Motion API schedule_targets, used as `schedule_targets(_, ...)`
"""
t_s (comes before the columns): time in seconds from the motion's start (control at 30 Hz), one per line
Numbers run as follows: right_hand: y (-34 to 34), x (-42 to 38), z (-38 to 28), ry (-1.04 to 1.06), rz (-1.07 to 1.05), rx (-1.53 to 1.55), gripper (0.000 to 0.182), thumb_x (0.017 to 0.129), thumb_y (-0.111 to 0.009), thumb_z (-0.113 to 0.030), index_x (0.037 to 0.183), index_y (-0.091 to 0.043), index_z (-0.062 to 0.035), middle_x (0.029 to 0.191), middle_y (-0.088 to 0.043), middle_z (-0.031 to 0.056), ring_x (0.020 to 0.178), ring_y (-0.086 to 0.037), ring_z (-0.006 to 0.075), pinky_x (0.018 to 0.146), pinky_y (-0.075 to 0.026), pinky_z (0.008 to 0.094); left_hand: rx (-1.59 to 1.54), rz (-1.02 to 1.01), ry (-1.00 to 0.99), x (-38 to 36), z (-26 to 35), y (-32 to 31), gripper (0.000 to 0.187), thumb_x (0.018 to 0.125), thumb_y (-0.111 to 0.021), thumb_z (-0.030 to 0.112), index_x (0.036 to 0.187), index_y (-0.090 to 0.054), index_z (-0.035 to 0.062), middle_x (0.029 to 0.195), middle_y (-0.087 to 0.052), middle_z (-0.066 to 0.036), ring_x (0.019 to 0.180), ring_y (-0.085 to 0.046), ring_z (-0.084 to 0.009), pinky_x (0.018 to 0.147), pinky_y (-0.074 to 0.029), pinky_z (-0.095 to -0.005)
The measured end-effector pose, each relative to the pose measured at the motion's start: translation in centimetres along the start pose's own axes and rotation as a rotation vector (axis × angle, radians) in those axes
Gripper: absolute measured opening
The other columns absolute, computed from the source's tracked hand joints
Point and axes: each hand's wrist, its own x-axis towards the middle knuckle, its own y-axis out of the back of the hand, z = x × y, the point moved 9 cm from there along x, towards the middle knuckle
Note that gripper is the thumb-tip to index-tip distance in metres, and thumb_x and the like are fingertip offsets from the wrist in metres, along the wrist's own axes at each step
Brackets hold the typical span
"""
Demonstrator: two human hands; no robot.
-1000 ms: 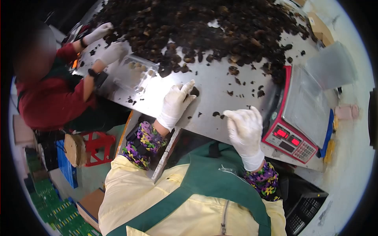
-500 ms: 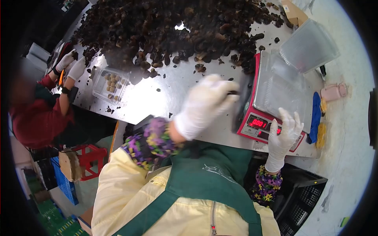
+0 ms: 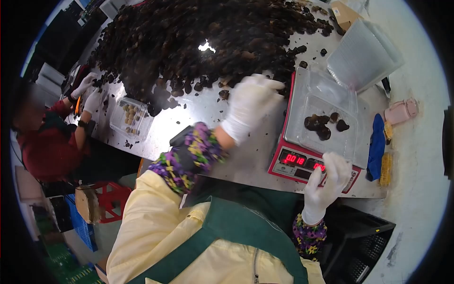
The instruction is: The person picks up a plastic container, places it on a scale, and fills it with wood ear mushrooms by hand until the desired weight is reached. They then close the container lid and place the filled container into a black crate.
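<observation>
My left hand [image 3: 253,106], in a white glove, is over the table at the near edge of a heap of dark brown, mushroom-like pieces [image 3: 198,42]. Its fingers point right, slightly apart and blurred, and I see nothing between them. Just right of it stands a red and silver digital scale [image 3: 283,169] reading 0.018. A clear plastic container [image 3: 347,139] on the scale's plate holds several of the dark pieces [image 3: 318,124]. My gloved right hand [image 3: 326,187] hovers at the scale's front, partly covering the display, fingers bent and apart, holding nothing visible.
A stack of clear containers [image 3: 364,57] leans behind the scale. A blue cloth [image 3: 376,146] and a pink cup [image 3: 401,111] are at the right. On the left, a co-worker's gloved hands [image 3: 90,94] work near a clear box [image 3: 131,118] of round tan pieces.
Dark pieces now lie in the container, and the reading has gone from 0.001 to 0.018. The dark piece in my left hand is no longer seen. My right hand is lower.
</observation>
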Motion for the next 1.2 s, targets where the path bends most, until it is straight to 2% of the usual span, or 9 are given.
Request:
schedule_targets(0.17,-3.1,-2.7,-4.5,0.106,-0.127,0.363,0.029,0.084,-0.066,-0.004,0.112,-0.067,-0.0102,0.103,-0.067,0.0042,0.089,-0.065,0.0250,0.078,-0.052,0.0377,0.308,-0.226,0.277,-4.6,-13.8,-0.6,0.021,0.086,-0.071,0.018,0.106,-0.069,0.0116,0.104,-0.064,-0.013,0.097,-0.063,-0.0339,0.082,-0.053,-0.0425)
schedule_targets(0.37,-8.9,-6.5,-7.7,0.099,-0.359,0.598,0.028,0.082,-0.071,-0.009,0.110,-0.068,-0.0115,0.100,-0.068,0.0047,0.081,-0.066,0.0248,0.068,-0.053,0.0371,0.131,-0.151,0.241,-3.6,-15.3,0.5,0.012,0.088,-0.067,0.013,0.099,-0.067,0.0089,0.094,-0.066,-0.010,0.088,-0.065,-0.0300,0.081,-0.053,-0.0395)
schedule_targets(0.43,-9.5,-7.6,-8.5,0.109,-0.405,0.604,0.030,0.080,-0.072,-0.008,0.109,-0.067,-0.0111,0.100,-0.068,0.0048,0.081,-0.066,0.0249,0.068,-0.053,0.0370,0.164,0.116,0.124,-1.7,-14.7,3.1,0.018,0.087,-0.070,0.015,0.105,-0.067,0.0110,0.099,-0.065,-0.010,0.094,-0.065,-0.0299,0.083,-0.053,-0.0400)
schedule_targets(0.57,-11.1,-8.9,-9.7,0.135,-0.465,0.659,0.036,0.075,-0.073,-0.005,0.109,-0.066,-0.0103,0.098,-0.067,0.0054,0.080,-0.066,0.0251,0.067,-0.053,0.0374,0.387,-0.029,0.006,3.0,-12.4,0.9,0.055,0.084,-0.075,0.030,0.136,-0.060,0.0218,0.132,-0.059,-0.016,0.119,-0.055,-0.0376,0.100,-0.047,-0.0461)
schedule_targets(0.67,-12.2,-9.7,-9.7,0.124,-0.483,0.641,0.037,0.074,-0.072,-0.004,0.110,-0.066,-0.0098,0.099,-0.066,0.0067,0.081,-0.065,0.0262,0.068,-0.053,0.0389,0.455,-0.183,-0.202,2.9,-14.1,-4.0,0.060,0.084,-0.075,0.031,0.140,-0.056,0.0275,0.139,-0.054,-0.015,0.120,-0.055,-0.0373,0.099,-0.048,-0.0474)
schedule_targets(0.8,-13.0,-9.2,-9.3,0.091,-0.479,0.643,0.037,0.074,-0.072,-0.002,0.110,-0.066,-0.0093,0.100,-0.065,0.0070,0.081,-0.063,0.0269,0.070,-0.053,0.0395,0.468,-0.171,-0.068,5.7,-17.7,-2.3,0.026,0.089,-0.056,0.006,0.104,-0.073,0.0181,0.099,-0.065,-0.010,0.095,-0.067,-0.0308,0.082,-0.057,-0.0400)
schedule_targets(0.93,-13.2,-9.2,-9.5,0.090,-0.486,0.636,0.038,0.074,-0.072,-0.002,0.110,-0.065,-0.0092,0.100,-0.064,0.0067,0.080,-0.063,0.0270,0.070,-0.052,0.0395,0.685,-0.019,0.120,7.2,-25.8,2.2,0.018,0.086,-0.062,0.010,0.096,-0.076,0.0173,0.098,-0.066,-0.011,0.092,-0.067,-0.0324,0.079,-0.056,-0.0428)
schedule_targets(1.07,-13.3,-9.2,-9.5,0.092,-0.480,0.623,0.038,0.074,-0.072,-0.001,0.110,-0.065,-0.0093,0.100,-0.064,0.0065,0.080,-0.063,0.0267,0.069,-0.052,0.0393,0.687,0.315,0.049,7.1,-22.4,5.4,0.014,0.085,-0.066,0.013,0.092,-0.076,0.0180,0.097,-0.066,-0.009,0.090,-0.066,-0.0329,0.077,-0.055,-0.0431)
schedule_targets(1.2,-13.2,-9.2,-9.5,0.092,-0.472,0.618,0.038,0.073,-0.072,-0.002,0.110,-0.065,-0.0094,0.099,-0.064,0.0062,0.079,-0.062,0.0264,0.068,-0.052,0.0393,0.314,0.051,-0.140,4.7,-15.6,0.9,0.014,0.086,-0.073,0.018,0.099,-0.074,0.0130,0.104,-0.067,-0.008,0.091,-0.063,-0.0310,0.079,-0.053,-0.0426)
